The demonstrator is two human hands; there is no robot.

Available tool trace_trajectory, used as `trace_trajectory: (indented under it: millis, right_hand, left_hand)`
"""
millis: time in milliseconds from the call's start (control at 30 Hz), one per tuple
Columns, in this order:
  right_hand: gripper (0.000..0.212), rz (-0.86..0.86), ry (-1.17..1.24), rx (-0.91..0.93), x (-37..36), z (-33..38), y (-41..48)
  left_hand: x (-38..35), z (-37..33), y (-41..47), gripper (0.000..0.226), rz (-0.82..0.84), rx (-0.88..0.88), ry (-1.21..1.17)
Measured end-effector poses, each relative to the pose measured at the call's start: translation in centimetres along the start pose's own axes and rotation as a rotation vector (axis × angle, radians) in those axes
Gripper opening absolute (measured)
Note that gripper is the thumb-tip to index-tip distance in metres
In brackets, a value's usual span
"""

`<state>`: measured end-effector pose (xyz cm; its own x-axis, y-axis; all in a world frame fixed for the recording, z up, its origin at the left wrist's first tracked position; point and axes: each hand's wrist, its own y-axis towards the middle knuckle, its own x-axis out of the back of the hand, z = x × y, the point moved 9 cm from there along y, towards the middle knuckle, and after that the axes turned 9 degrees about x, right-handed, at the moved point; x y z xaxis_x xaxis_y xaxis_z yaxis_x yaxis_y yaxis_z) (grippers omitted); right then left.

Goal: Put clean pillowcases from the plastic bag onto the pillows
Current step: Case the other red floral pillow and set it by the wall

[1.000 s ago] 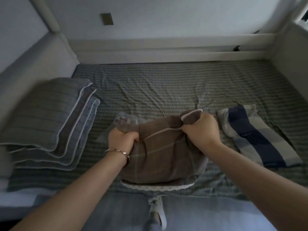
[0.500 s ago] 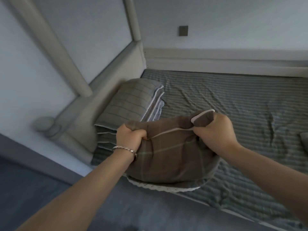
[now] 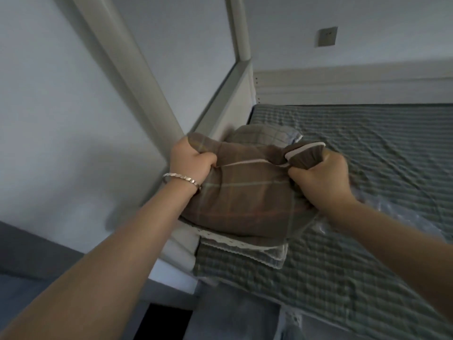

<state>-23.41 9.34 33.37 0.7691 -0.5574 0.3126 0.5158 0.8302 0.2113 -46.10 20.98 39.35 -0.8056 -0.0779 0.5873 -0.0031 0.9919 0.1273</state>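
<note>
The bed sheet (image 3: 367,148), green and checked, fills the right half of the frame. In the middle, the brown checked pillowcase (image 3: 245,197) lies on top of the stack of pillows (image 3: 235,256) at the left edge of the bed. The clear plastic bag (image 3: 382,214) lies on the sheet just beside it, at the right. The left hand (image 3: 191,163) grips the upper left corner of the pillowcase with curled fingers. The right hand (image 3: 321,175) pinches its upper right corner, fingers closed tight. 1 silver bracelet (image 3: 181,179) is on the left wrist.
</note>
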Motion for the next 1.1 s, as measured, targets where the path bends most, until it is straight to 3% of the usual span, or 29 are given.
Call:
trace_trajectory:
  millis: [100,233,333,500,633,700,767,800,833,900,1000,1100]
  right_hand:
    - [0.018,0.033,-0.033,-0.066,-5.9,-3.2,3.7]
    - [0.029,0.088,-0.059,-0.104,-12.3,-7.0,7.8]
    - [0.034,-0.018,0.007,-0.107,-14.1,-7.8,11.7]
    - [0.020,-0.075,0.048,-0.104,-16.6,-11.5,17.8]
    - [0.026,-0.070,0.091,-0.240,-18.1,-16.6,24.8]
    - [0.044,-0.106,0.270,-0.362,-18.5,-19.3,28.9]
    - [0.036,-0.057,0.548,-0.420,-20.5,-20.3,31.5]
    - [0.033,0.003,0.578,-0.426,-21.8,-20.8,32.4]
    - [0.035,0.071,0.484,-0.425,-22.7,-21.1,32.1]
    - [0.065,0.084,0.091,-0.398,-22.0,-23.1,29.9]
    - [0.097,0.203,-0.131,-0.509,-21.2,-26.7,24.4]
    - [0.106,0.170,-0.018,-0.484,-20.3,-27.6,22.1]
  left_hand:
    - [-2.8,4.1,6.1,0.016,0.085,0.031,0.195]
    - [-8.4,10.4,11.9,0.027,0.257,0.068,0.449]
    - [-11.2,11.0,16.5,0.019,0.274,-0.028,0.454]
    - [-16.5,12.8,24.5,0.014,0.346,-0.061,0.406]
    - [-21.1,13.3,31.6,0.025,0.401,0.078,0.534]
    - [-22.5,13.0,36.3,0.039,0.368,0.199,0.577]
    - [-24.5,12.3,38.8,0.058,0.436,0.191,0.519]
    - [-25.6,11.3,39.2,0.061,0.477,0.126,0.462]
    - [-26.4,10.8,38.4,0.059,0.518,0.056,0.421]
    - [-27.9,12.1,36.0,0.058,0.599,0.004,0.356]
    - [-28.2,21.1,31.1,0.107,0.755,0.346,0.523]
    - [-28.2,27.7,27.8,0.117,0.800,0.669,0.352]
